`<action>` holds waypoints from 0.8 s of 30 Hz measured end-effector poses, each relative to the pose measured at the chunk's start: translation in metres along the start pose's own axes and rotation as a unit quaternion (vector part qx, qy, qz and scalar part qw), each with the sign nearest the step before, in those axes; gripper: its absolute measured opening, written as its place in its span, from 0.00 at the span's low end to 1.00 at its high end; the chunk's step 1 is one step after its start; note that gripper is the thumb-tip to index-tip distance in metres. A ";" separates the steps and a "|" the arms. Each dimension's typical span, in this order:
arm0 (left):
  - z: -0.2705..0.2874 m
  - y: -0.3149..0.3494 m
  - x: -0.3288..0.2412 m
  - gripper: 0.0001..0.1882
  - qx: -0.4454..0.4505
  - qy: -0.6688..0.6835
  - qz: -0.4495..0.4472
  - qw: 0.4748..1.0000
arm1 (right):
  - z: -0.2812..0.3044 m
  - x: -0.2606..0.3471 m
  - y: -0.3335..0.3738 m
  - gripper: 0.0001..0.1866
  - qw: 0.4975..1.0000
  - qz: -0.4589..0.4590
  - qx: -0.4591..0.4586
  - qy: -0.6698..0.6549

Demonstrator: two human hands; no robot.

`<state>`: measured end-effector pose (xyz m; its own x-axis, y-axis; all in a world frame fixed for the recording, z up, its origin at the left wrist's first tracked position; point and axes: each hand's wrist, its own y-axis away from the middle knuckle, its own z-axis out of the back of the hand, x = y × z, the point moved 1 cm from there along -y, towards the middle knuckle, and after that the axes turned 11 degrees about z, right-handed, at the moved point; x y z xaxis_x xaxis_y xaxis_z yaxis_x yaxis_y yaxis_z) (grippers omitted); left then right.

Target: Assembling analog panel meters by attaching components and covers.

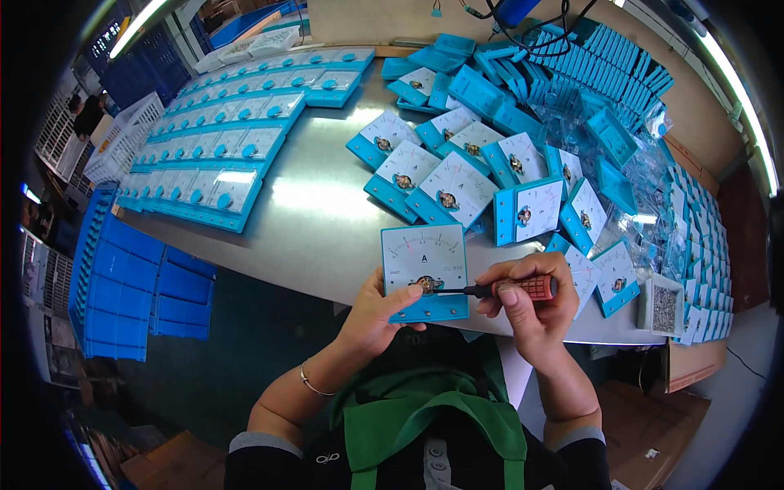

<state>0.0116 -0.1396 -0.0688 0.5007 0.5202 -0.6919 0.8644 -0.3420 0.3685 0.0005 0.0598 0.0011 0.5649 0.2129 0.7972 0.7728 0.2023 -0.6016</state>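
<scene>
My left hand (377, 314) holds a square blue-framed panel meter (424, 272) with a white dial face, gripping its lower left edge, thumb near the centre. My right hand (529, 304) grips a screwdriver (498, 288) with an orange-red handle. Its dark shaft points left, and the tip rests at the small brass part in the middle of the meter's face. The meter is held just in front of the metal table's near edge (327, 269).
Several open meters (453, 192) lie loose on the table beyond my hands. Rows of finished meters (220, 143) fill the left side. Blue covers (572, 65) and plastic bags (645, 175) pile up at right. A small box of screws (663, 306) sits right. Blue crates (131, 294) stand at lower left.
</scene>
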 end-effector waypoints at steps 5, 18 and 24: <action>-0.003 0.004 0.010 0.17 0.002 -0.002 0.012 1.000 | -0.001 -0.003 0.011 0.12 0.999 0.001 -0.003 0.035; -0.005 0.005 0.014 0.16 -0.010 -0.014 0.027 0.999 | 0.003 0.003 0.014 0.11 0.997 0.003 0.000 0.075; -0.004 0.002 0.020 0.19 -0.003 -0.011 0.027 1.000 | 0.001 -0.003 0.017 0.11 0.997 -0.035 -0.009 0.074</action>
<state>0.0237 -0.1261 -0.0795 0.5463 0.4840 -0.6836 0.8360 -0.3655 0.4093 0.0122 0.0633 -0.0114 0.5447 0.0561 0.8367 0.8161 0.1942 -0.5443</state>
